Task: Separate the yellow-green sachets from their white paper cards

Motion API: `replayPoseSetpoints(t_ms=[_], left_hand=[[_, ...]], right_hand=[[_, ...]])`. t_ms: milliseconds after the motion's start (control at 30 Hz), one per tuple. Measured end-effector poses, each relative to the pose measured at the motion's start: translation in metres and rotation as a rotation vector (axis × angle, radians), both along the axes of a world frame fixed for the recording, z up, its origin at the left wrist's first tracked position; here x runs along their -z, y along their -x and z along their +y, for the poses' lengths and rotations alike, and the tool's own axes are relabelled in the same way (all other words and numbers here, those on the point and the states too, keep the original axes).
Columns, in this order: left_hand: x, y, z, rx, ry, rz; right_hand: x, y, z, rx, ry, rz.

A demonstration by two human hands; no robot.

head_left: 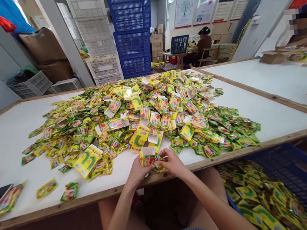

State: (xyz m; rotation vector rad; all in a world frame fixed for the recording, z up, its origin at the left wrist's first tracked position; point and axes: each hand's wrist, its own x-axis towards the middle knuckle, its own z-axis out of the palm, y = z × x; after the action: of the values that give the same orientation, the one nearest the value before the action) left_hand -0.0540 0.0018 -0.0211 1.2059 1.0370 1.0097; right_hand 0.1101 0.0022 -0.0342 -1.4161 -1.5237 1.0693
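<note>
My left hand [136, 173] grips a small yellow and green carton [148, 157] at the table's near edge, its pale flap standing up at the top. Beside it, my right hand [173, 162] pinches a small shiny candy packet [159, 165] close against the carton; the fingers partly hide it. Just beyond my hands, a heap of open-flapped yellow cartons [139, 137] lies on top of many loose packets. Green packets [210, 149] spread out to the right of my right hand. A larger yellow carton [88, 161] rests to the left.
The white table [268, 116] has a raised wooden edge [91, 197]. Low on the right, a blue crate [303, 175] holds filled cartons [261, 206]. Stacked blue crates [133, 42] and white crates [95, 32] stand behind. One person [203, 45] sits at a far table; another is at right.
</note>
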Motion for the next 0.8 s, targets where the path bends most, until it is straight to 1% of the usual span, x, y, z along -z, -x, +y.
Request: replayPoseSetpoints(t_ms=[67, 133, 200, 233, 333, 433, 500, 567, 633, 733, 800], left_hand=[[0.000, -0.004, -0.002, -0.020, -0.055, 0.018], [0.000, -0.007, -0.003, -0.031, -0.091, 0.030], [0.001, -0.007, -0.004, -0.018, -0.075, 0.046], [0.001, -0.006, -0.004, -0.006, -0.055, 0.048], [0.001, -0.002, -0.004, 0.002, 0.003, 0.024], [0.000, 0.000, -0.004, -0.033, 0.060, -0.046], [-0.002, -0.001, -0.003, -0.024, 0.086, -0.058], [-0.004, -0.004, -0.002, 0.018, 0.087, -0.053], [-0.006, -0.006, -0.001, 0.068, 0.085, -0.065], [-0.007, -0.008, -0.001, 0.103, 0.085, -0.074], [-0.007, -0.008, 0.000, 0.112, 0.082, -0.056]], right_hand=[[-0.004, 0.001, 0.001, 0.005, -0.027, -0.145], [-0.008, 0.001, 0.003, -0.024, -0.062, -0.308], [-0.010, -0.001, 0.005, -0.071, -0.088, -0.398], [-0.012, -0.003, 0.006, -0.089, -0.096, -0.404], [-0.021, -0.012, 0.009, -0.079, -0.119, -0.311], [-0.041, -0.019, 0.012, -0.059, -0.177, -0.064], [-0.056, -0.016, 0.015, -0.096, -0.229, 0.117], [-0.069, -0.009, 0.017, -0.157, -0.282, 0.180], [-0.077, 0.000, 0.020, -0.223, -0.354, 0.105], [-0.081, 0.008, 0.025, -0.306, -0.456, -0.119], [-0.081, 0.012, 0.029, -0.333, -0.486, -0.281]])
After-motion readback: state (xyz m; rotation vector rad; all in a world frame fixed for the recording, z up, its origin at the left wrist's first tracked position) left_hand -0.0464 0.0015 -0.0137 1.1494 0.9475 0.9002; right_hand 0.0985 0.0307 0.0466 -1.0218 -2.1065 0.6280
